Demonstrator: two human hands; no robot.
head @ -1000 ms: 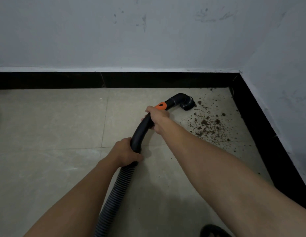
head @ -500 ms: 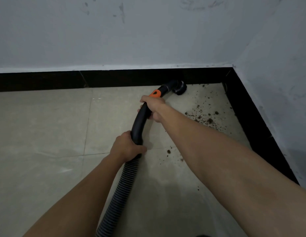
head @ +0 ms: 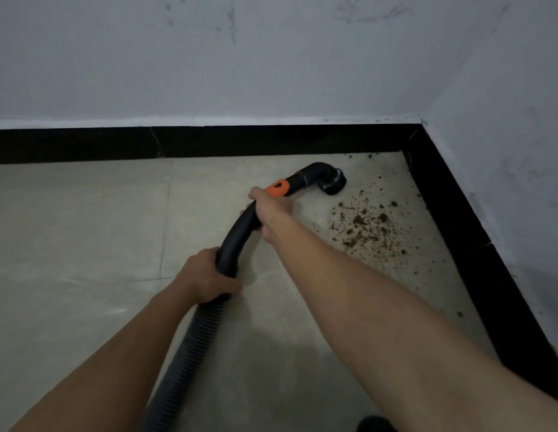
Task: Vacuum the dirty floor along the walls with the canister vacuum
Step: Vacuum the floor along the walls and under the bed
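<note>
The black curved handle tube (head: 240,235) is gripped by both hands: the right hand (head: 271,210) is wrapped shut around it just behind the orange slider (head: 279,188), the left hand (head: 206,280) is closed where the ribbed hose (head: 190,347) joins. Beyond the right hand, the nozzle (head: 332,182) is set down on the floor (head: 84,229) near the far right corner, short of the black skirting (head: 271,140). Brown dirt (head: 368,227) is scattered just beside it, toward the right-hand wall (head: 505,151).

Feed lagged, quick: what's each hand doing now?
Left hand: closed around the vacuum hose.
Right hand: closed around the black wand.
</note>
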